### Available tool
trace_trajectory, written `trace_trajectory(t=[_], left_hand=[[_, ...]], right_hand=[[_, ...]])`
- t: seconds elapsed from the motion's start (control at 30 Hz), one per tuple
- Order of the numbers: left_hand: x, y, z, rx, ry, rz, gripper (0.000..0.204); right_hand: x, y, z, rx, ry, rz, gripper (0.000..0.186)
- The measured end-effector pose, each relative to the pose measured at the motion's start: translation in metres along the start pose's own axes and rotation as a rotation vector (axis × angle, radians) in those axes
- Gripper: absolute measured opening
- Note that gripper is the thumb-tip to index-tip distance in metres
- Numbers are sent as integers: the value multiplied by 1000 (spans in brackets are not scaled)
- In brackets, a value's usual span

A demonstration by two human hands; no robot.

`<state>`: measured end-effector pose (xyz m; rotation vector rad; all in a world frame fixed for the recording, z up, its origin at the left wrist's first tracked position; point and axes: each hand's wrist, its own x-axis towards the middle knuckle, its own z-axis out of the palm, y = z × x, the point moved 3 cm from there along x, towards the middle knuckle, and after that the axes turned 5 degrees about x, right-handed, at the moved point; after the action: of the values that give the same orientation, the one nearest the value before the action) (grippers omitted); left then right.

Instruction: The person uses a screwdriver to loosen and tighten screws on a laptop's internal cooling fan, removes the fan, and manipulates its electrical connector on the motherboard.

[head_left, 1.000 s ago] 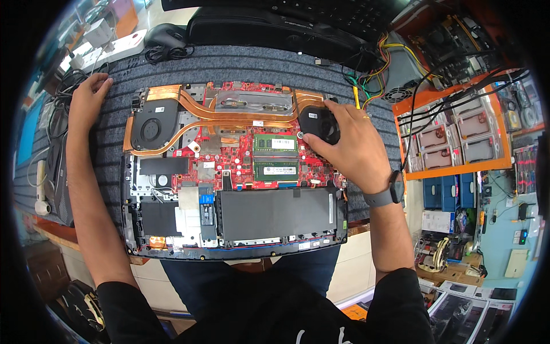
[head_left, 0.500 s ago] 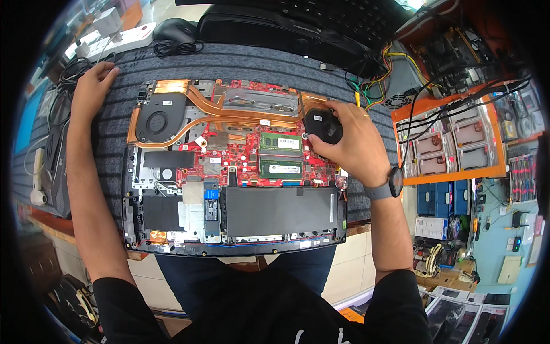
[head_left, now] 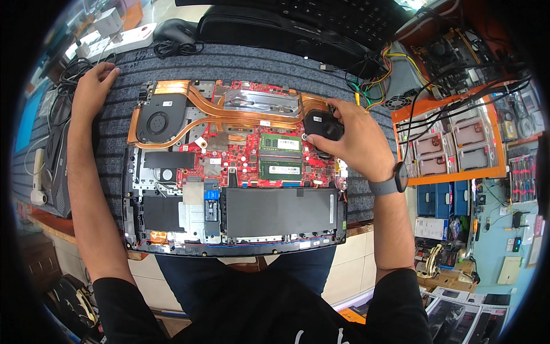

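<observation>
An opened laptop lies bottom side up in front of me, its red motherboard showing. Copper heat pipes cross its far part, with one black cooling fan at the left end. At the far right corner my right hand grips the other cooling fan, thumb on its near side and fingers at its far edge. That fan looks slightly tilted, with a dark gap below it. Left of the laptop, my left hand rests by the mat's edge, fingers loosely bent and apart, holding nothing visible.
A grey ribbed mat lies under the laptop. Beyond it are a mouse, a power strip and a black keyboard. Black cables lie beside my left hand. At right stand a power supply and an orange-framed case.
My right hand has shifted slightly, and the fan in its grip has risen and tilted, opening a dark gap beneath it. My left hand has stayed put.
</observation>
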<state>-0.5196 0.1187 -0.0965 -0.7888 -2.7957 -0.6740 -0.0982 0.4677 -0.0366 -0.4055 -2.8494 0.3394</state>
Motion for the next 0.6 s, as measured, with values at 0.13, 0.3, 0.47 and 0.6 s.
trace_trajectory(t=[0.13,0.3,0.47,0.6], left_hand=[[-1,-1,0,6,13,11,42],[-3,4,-2,9,6,14,41],[-1,2,0,-11,-4,15,42],[-1,4,-3,-49,16,0,42]], right_hand=[[3,-8,1,-74,-4,-2,71],[3,-8,1,-142,-8,1,71],[1,-1,-7,-18,-38,-5,56],[-8,24,-30,222,-34,-21,29]])
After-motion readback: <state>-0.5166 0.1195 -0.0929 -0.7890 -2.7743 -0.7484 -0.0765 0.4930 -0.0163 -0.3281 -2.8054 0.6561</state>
